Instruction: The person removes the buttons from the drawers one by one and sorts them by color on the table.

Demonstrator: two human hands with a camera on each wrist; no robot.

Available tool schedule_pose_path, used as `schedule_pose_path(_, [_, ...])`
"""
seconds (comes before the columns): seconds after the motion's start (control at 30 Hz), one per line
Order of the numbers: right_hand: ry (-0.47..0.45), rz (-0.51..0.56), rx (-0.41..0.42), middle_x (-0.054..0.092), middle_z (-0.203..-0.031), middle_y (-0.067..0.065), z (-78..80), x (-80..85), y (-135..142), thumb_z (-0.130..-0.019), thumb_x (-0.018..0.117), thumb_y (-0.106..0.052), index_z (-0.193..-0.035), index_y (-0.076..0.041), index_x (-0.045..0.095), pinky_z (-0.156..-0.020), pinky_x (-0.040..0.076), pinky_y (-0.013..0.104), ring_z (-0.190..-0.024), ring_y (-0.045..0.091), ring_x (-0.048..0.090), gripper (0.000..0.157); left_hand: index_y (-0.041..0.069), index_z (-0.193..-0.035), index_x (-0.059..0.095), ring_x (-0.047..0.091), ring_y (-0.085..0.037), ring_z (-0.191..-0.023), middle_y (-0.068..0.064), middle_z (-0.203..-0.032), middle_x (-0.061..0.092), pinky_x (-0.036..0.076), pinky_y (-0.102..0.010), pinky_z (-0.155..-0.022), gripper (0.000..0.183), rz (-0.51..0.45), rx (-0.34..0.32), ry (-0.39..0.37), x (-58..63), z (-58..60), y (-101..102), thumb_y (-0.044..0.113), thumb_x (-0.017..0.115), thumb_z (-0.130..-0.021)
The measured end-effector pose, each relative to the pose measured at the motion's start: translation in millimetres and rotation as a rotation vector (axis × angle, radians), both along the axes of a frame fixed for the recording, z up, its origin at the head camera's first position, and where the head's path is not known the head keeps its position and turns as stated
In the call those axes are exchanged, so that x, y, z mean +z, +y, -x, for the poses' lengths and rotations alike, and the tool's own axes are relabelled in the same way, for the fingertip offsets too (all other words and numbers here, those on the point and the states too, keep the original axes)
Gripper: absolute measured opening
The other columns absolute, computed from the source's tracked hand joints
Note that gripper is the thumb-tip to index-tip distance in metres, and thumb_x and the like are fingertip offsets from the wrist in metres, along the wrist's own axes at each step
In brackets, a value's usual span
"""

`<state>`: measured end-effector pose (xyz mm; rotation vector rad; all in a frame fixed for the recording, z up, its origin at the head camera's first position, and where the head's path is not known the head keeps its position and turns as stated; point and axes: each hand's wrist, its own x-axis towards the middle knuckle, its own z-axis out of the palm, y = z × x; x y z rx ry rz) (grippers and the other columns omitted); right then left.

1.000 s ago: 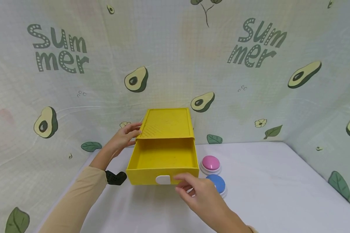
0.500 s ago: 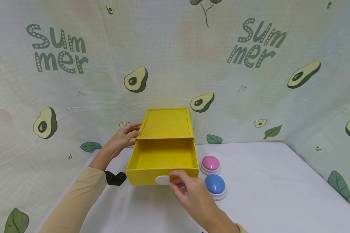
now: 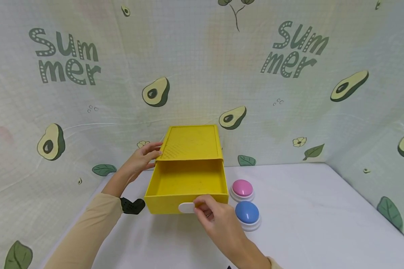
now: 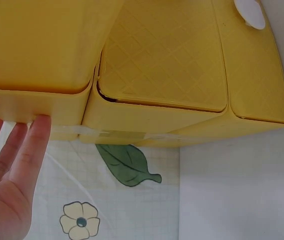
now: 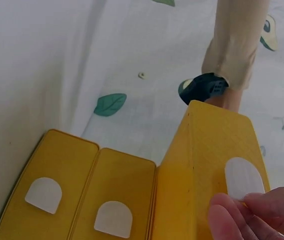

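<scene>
A yellow drawer cabinet [image 3: 192, 142] stands on the table with its top drawer [image 3: 158, 204] pulled out; the drawer's yellow inside shows bare. My right hand [image 3: 222, 224] pinches the right end of the white drawer handle [image 3: 186, 208] between thumb and fingers. In the right wrist view the thumb and fingertips meet at the edge of that same handle [image 5: 242, 175]. My left hand [image 3: 141, 161] rests on the cabinet's left side near the top. Its fingers [image 4: 35, 145] look extended against the yellow wall in the left wrist view.
Two lower drawers, one with a white handle [image 5: 114, 219] and one with another white handle [image 5: 44, 195], are closed beneath. A pink push button [image 3: 242, 188] and a blue push button [image 3: 247, 212] sit right of the cabinet. A patterned cloth [image 3: 188, 56] hangs behind.
My right hand has moved left from the drawer front's right part onto the handle and taken hold of it, uncovering the blue button. The left hand and drawer have stayed in place.
</scene>
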<state>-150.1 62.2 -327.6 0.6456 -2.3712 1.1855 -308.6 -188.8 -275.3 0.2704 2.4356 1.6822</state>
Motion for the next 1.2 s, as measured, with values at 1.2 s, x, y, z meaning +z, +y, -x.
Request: schedule_pose_path(1.2, [0.029,0.019,-0.057,0.066,-0.074,-0.001,23.3,5.0,-8,-0.082,0.069,-0.005,-0.095,-0.009,0.063,-0.061,0.051,0.012,-0.065,0.003,0.058,0.015,0.015,-0.146,0.027,0.032,-0.034,-0.135,-0.013,-0.149,0.029,0.029,-0.055,-0.109,0.057,-0.006,-0.007,-0.015,1.9,-1.3,-1,0.030,0.049,-0.096])
